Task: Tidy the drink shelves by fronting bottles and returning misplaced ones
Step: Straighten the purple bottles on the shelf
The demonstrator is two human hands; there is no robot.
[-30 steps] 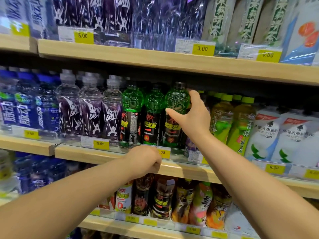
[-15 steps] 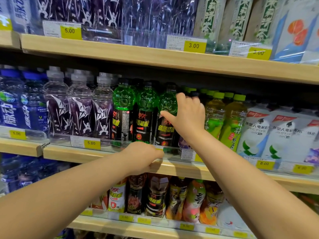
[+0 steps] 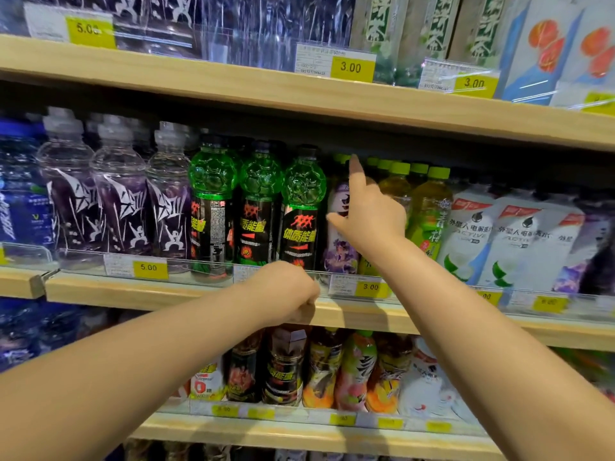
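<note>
Head view: the right hand (image 3: 369, 216) is raised at the middle shelf (image 3: 186, 292), index finger straight up and thumb out to the left. I cannot tell whether it grips anything. The left hand (image 3: 286, 291) is a clenched fist against the shelf edge, holding nothing. Behind the right hand a purple bottle (image 3: 339, 241) stands upright beside three upright green bottles (image 3: 303, 207), whose front-facing labels read 体质能量. A tag (image 3: 371, 287) reads 3.00.

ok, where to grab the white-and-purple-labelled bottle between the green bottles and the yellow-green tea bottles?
Probably its upper body, from the front: the white-and-purple-labelled bottle stands upright, green bottles and tea bottles flank its sides, the clear rail blocks its base.
</note>
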